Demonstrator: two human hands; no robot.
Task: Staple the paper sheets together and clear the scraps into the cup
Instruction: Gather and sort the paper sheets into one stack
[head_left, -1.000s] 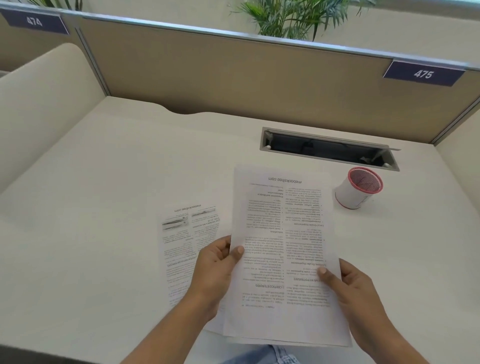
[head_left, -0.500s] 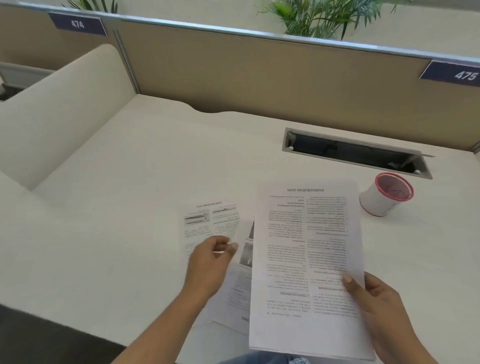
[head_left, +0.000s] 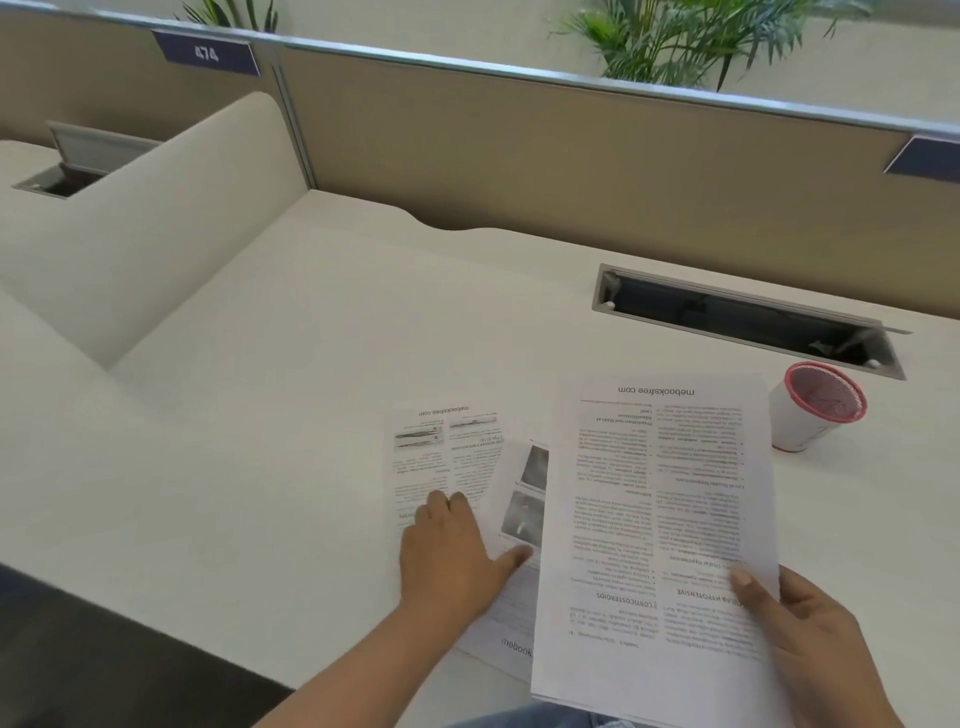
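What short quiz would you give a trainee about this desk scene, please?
1. True or false: the right hand grips a printed sheet, thumb on top.
2. The left hand rests on: A a stapler; B the loose sheets lying on the desk; C a keyboard.
3. Fill in: the white cup to the right of the held sheet has a ___ rim.
Key: 1 true; 2 B; 3 red.
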